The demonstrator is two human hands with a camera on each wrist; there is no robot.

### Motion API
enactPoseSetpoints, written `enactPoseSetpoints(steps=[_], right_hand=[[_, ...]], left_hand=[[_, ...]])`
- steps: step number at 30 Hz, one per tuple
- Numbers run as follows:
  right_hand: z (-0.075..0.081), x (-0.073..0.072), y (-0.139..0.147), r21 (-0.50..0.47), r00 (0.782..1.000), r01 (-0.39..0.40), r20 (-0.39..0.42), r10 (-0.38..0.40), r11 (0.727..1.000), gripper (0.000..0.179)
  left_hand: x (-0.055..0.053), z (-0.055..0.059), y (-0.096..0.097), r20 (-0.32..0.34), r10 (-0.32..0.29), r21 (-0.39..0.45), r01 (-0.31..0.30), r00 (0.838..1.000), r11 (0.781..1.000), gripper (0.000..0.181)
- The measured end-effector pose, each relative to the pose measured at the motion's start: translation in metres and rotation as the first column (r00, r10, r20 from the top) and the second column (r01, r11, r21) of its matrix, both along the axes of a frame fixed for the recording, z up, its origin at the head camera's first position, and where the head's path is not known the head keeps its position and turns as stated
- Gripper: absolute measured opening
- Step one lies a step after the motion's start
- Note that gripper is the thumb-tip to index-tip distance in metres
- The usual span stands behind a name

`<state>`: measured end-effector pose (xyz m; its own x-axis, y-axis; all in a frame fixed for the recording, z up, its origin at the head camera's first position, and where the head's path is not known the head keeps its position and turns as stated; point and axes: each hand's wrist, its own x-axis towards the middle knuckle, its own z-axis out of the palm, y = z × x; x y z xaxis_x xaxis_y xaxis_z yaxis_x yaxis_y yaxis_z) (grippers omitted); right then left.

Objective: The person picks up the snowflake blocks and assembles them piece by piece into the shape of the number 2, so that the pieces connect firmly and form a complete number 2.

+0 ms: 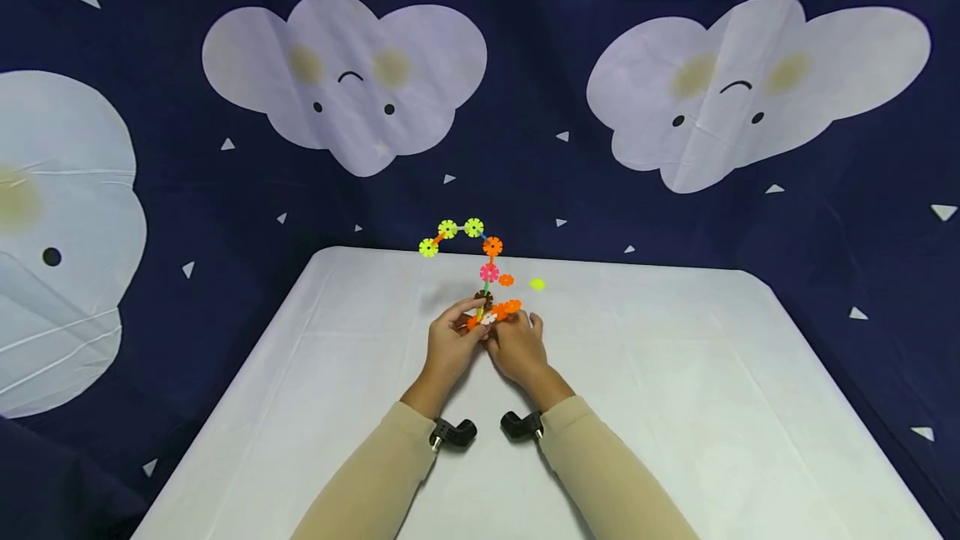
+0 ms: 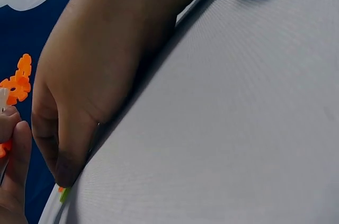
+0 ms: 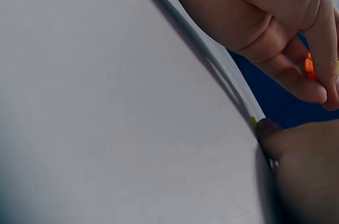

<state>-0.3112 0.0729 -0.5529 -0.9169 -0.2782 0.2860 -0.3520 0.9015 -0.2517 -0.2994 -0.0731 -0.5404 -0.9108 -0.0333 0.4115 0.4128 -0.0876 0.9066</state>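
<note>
My left hand (image 1: pixel 448 348) grips the lower part of a chain of snowflake discs (image 1: pixel 489 273) in the head view. Its top curves left in yellow-green; orange, pink and brown discs lead down to white and orange ones at the fingers. Close beside it is my right hand (image 1: pixel 521 350), pointing down, its fingertips partly hidden by the orange discs. Seen from the left wrist, that right hand (image 2: pixel 87 75) has thumb and fingers drawn together low at the table; whether they hold anything is hidden. The left fingers (image 3: pixel 307 91) pinch an orange disc in the right wrist view.
A loose orange disc (image 1: pixel 506 280) and a loose yellow-green disc (image 1: pixel 537 284) lie beyond the hands on the white-covered table (image 1: pixel 660 390). A dark blue cloth with clouds (image 1: pixel 525 190) hangs behind the far edge.
</note>
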Motion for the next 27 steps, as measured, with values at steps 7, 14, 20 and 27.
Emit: enactPoseSetpoints(steps=[7, 14, 20, 27], right_hand=[[0.0, 0.003, 0.01, -0.24, 0.998, -0.037, 0.038, 0.048, 0.97, 0.033], [0.003, 0.013, 0.029, -0.712, 0.989, 0.019, 0.118, 0.093, 0.702, 0.01], [0.007, 0.016, 0.037, -0.936, 0.982, 0.183, 0.186, -0.019, 0.302, 0.016], [0.005, 0.02, 0.04, -0.974, 0.983, 0.18, 0.173, -0.062, 0.136, 0.028]], left_hand=[[0.018, 0.018, -0.001, -0.059, 0.031, -0.031, -0.033, 0.998, 0.999, 0.042], [0.02, 0.022, 0.002, -0.061, 0.024, -0.021, -0.025, 0.998, 0.999, 0.042], [0.006, 0.006, 0.0, -0.041, -0.002, -0.022, 0.001, 0.999, 1.0, 0.045], [-0.002, -0.003, -0.002, 0.003, -0.016, -0.055, 0.016, 1.0, 0.998, 0.047]])
